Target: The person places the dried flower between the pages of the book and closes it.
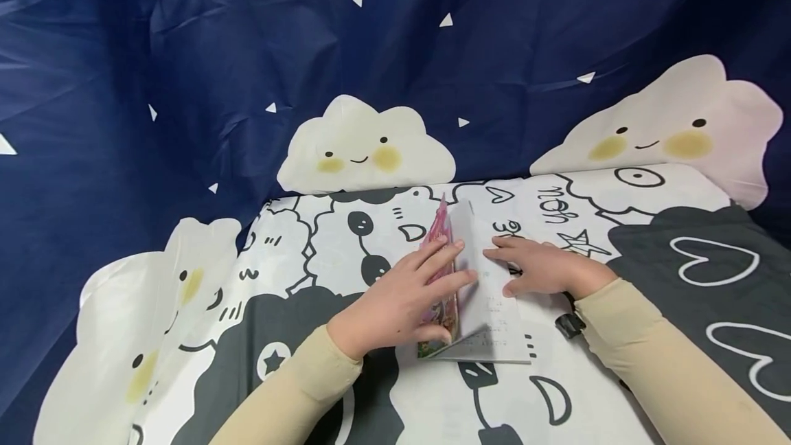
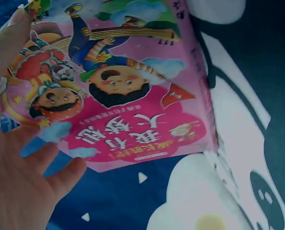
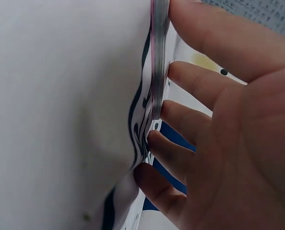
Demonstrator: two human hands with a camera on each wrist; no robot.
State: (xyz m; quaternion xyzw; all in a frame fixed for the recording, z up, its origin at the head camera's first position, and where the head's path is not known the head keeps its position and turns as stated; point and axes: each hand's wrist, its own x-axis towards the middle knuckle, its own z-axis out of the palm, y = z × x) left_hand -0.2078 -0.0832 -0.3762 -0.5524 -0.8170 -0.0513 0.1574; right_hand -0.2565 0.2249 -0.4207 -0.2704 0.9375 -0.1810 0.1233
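A paperback book with a pink illustrated cover (image 2: 147, 110) lies partly opened on the patterned cloth, its front cover standing up at a slant in the head view. The white inner pages (image 1: 494, 311) show printed lines. My left hand (image 1: 404, 294) lies against the outside of the raised cover, its fingers fairly straight and reaching past the cover's edge. In the left wrist view the thumb is at one corner of the cover. My right hand (image 1: 546, 266) is at the book's right side, fingers extended. Its fingertips (image 3: 178, 72) touch or nearly touch the page edges in the right wrist view.
Under the book spreads a white and dark grey cloth (image 1: 667, 280) with cartoon drawings. A dark blue curtain (image 1: 395, 40) with white triangles and smiling clouds hangs behind. A small black object (image 1: 570, 325) sits by the right wrist.
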